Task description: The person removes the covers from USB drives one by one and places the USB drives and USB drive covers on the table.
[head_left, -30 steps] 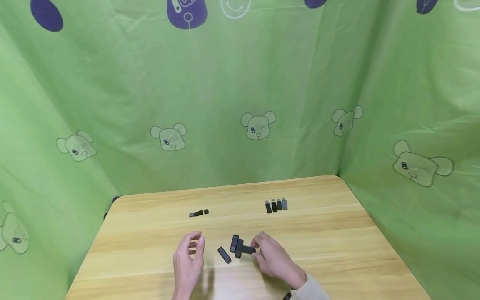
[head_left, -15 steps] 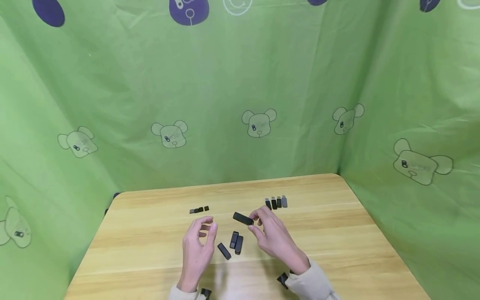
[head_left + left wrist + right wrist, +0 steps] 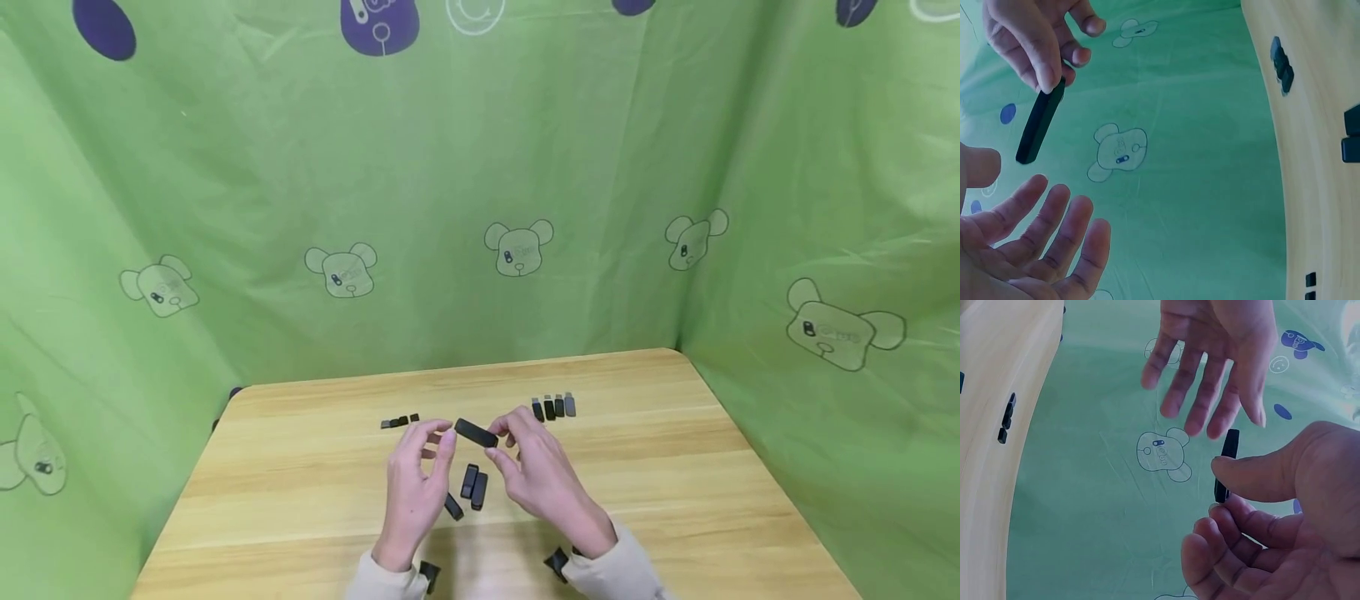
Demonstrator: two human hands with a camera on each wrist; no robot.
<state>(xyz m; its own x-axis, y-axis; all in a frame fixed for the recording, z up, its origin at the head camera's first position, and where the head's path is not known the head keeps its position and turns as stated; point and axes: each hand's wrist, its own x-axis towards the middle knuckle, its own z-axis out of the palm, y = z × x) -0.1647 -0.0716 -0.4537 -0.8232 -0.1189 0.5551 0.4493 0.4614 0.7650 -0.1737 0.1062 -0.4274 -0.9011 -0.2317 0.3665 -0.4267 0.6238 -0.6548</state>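
Observation:
My right hand (image 3: 543, 471) pinches one end of a black stick (image 3: 476, 433), a USB-drive-like piece, above the table. In the right wrist view the thumb and a fingertip grip the stick (image 3: 1230, 445) near its lower end. My left hand (image 3: 416, 487) is beside the stick's free end, fingers spread and not touching it; the left wrist view shows a gap between that hand (image 3: 1041, 244) and the stick (image 3: 1040, 122). Below the hands lie two dark sticks side by side (image 3: 474, 487) and another (image 3: 453, 507), partly hidden by the left hand.
On the wooden table (image 3: 300, 467), several small dark caps (image 3: 400, 421) lie in a row at the back left. Several drives with bare connectors (image 3: 553, 407) stand in a row at the back right. A green curtain (image 3: 420, 183) surrounds the table.
The right hand has lifted the stick off the others and moved it up, then slightly left. My left hand has moved right and up, close to the stick's free end.

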